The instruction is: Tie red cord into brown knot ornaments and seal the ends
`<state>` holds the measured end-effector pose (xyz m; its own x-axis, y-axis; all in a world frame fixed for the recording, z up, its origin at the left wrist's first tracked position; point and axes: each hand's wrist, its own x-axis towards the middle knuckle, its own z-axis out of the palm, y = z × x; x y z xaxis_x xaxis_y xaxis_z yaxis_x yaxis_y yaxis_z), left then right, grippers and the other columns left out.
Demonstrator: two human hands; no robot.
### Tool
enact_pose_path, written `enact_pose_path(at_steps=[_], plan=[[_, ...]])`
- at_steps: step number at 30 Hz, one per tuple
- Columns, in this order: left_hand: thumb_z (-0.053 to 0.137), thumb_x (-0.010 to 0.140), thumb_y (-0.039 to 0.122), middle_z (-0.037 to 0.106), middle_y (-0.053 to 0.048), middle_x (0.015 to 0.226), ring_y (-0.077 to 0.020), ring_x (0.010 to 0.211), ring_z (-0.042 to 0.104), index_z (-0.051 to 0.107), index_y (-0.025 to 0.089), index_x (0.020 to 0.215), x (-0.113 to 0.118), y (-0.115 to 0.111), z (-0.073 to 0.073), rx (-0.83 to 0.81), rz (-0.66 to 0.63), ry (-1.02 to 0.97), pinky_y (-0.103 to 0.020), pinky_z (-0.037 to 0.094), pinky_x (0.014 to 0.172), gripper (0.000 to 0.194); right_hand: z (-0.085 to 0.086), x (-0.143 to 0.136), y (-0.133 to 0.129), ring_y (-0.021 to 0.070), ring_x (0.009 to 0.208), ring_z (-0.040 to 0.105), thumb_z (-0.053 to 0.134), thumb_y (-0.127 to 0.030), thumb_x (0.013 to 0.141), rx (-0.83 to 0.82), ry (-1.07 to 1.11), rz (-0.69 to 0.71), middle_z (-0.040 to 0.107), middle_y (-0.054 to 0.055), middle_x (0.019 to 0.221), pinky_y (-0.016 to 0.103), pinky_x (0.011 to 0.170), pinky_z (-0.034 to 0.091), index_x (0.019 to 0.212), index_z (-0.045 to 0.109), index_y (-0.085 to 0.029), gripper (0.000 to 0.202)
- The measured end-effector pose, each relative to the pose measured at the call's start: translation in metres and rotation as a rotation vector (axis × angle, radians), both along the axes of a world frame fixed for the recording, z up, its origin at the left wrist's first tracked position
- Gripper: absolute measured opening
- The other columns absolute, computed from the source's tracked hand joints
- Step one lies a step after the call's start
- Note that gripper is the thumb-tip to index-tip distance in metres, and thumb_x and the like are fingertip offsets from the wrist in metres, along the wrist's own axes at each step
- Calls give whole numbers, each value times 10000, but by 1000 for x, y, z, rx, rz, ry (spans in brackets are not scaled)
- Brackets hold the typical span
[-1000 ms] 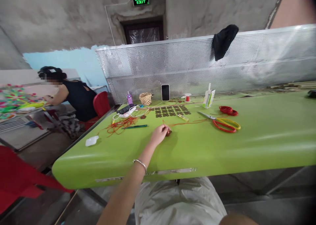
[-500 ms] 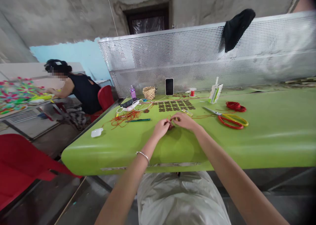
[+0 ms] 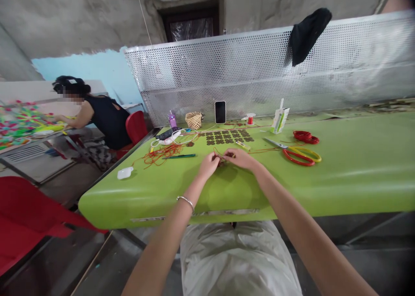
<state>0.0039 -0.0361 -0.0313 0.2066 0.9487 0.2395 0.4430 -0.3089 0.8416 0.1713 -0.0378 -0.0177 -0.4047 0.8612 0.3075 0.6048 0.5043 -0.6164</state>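
Over the front half of the green table (image 3: 350, 166), my left hand (image 3: 208, 164) and my right hand (image 3: 239, 158) meet with their fingertips almost touching. Both are closed in a pinch on thin red cord (image 3: 215, 151), a loop of which rises above the fingers. A small dark reddish-brown piece sits under the fingertips, mostly hidden. Just beyond my hands lie rows of brown flower-shaped pieces (image 3: 223, 136) and a small yellowish lighter-like thing (image 3: 242, 146). Left of them are a slim green tool (image 3: 180, 156) and a tangle of orange-red cord (image 3: 164, 154).
To the right lie scissors (image 3: 285, 148) with red and yellow handles and a red cord bundle (image 3: 305, 137). Along the back stand a phone (image 3: 220, 112), a woven basket (image 3: 193, 120), a red spool (image 3: 250, 120) and a carton (image 3: 279, 120). Another person (image 3: 105, 120) sits at far left.
My fingertips have shifted slightly on the cord, and its loop shows more plainly above them. The whole view has moved a little; the table items lie as before.
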Motion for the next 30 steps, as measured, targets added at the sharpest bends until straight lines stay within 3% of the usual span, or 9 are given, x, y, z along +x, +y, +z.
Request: enact_pose_path(at_steps=[5, 10, 16, 22, 26, 30], plan=[[427, 780, 98, 579, 17, 614, -132, 604, 564, 515, 196, 723, 0, -4, 5, 15, 55, -12, -238, 441, 609, 144, 2, 2, -2, 159, 754, 632, 584, -290, 805, -70, 111, 26, 706, 35, 845, 273, 719, 486, 847, 689, -183, 155], [441, 779, 92, 611, 6, 696, -137, 684, 594, 518, 188, 742, 1, -5, 5, 36, 22, -34, -239, 457, 658, 128, 0, 0, -2, 158, 740, 644, 650, -279, 744, -139, 169, 56, 712, 34, 817, 267, 709, 494, 821, 677, -176, 131], [448, 803, 127, 646, 7, 683, -133, 674, 635, 540, 181, 789, 3, -7, 4, 35, -117, -62, -236, 480, 669, 107, -5, -2, 0, 164, 662, 645, 686, -210, 691, -199, 187, 22, 715, 36, 742, 274, 639, 490, 1049, 589, -153, 376], [477, 778, 131, 638, 13, 674, -128, 632, 609, 573, 177, 777, 3, -13, 10, 78, -127, -50, -228, 458, 632, 106, -3, -1, -1, 171, 694, 644, 610, -154, 700, -180, 169, 42, 702, 1, 703, 257, 653, 474, 771, 688, -193, 112], [481, 760, 130, 642, 3, 698, -132, 635, 597, 598, 173, 757, 4, -15, 13, 87, -110, -61, -226, 447, 612, 125, 0, -1, -2, 183, 704, 639, 630, -214, 695, -147, 172, 4, 705, 13, 735, 270, 661, 468, 747, 694, -189, 86], [482, 760, 143, 658, -8, 726, -136, 660, 618, 612, 166, 760, 4, -12, 10, 71, -110, -100, -238, 470, 652, 132, -1, -1, -2, 174, 692, 645, 623, -160, 668, -162, 192, -18, 702, 7, 706, 259, 656, 471, 715, 670, -190, 73]])
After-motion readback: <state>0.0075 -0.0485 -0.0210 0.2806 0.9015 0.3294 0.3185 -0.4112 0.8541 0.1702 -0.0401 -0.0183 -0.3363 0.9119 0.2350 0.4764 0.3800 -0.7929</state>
